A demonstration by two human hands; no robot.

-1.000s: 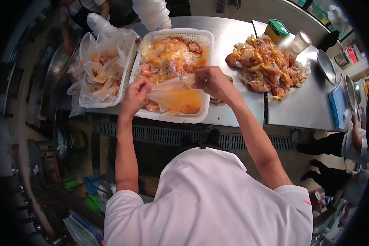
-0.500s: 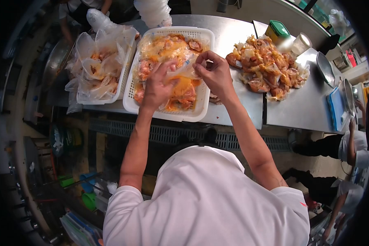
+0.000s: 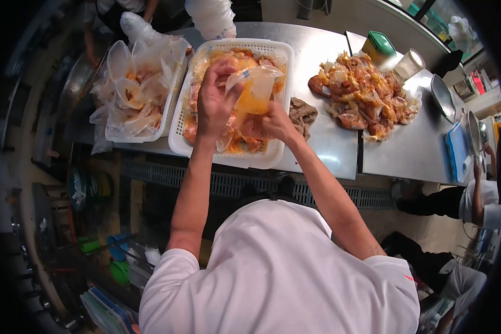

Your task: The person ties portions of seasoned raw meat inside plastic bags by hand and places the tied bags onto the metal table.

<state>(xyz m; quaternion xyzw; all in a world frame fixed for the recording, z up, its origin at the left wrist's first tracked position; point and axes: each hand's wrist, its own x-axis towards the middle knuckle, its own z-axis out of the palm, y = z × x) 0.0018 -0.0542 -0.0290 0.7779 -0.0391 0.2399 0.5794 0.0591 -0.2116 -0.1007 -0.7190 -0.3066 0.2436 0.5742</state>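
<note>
My right hand [image 3: 266, 122] is closed around the lower part of a clear plastic bag [image 3: 257, 92] with orange marinade and a small blue print. The bag is held above a white perforated basket [image 3: 175, 125], tilted. My left hand [image 3: 216, 99] is raised at the bag's left side; its fingers are smeared by motion, and I cannot tell whether they grip the bag. Under both hands, marinated raw meat pieces [image 3: 192, 127], coated in orange, lie in the basket, partly in clear plastic. The hands hide the middle of the basket.
Left of the basket stands a white tub [image 3: 145, 138] of used-looking plastic bags. A brown cloth [image 3: 301, 116] lies right of the basket. A pile of bagged marinated meat [image 3: 367, 94] sits on the steel table [image 3: 331, 150], near a green-lidded container [image 3: 379, 44]. Other people stand at both sides.
The bag is now upright and spread above the basket. My right hand has dropped lower and left, and my left hand has risen. The brown cloth has come into fuller view.
</note>
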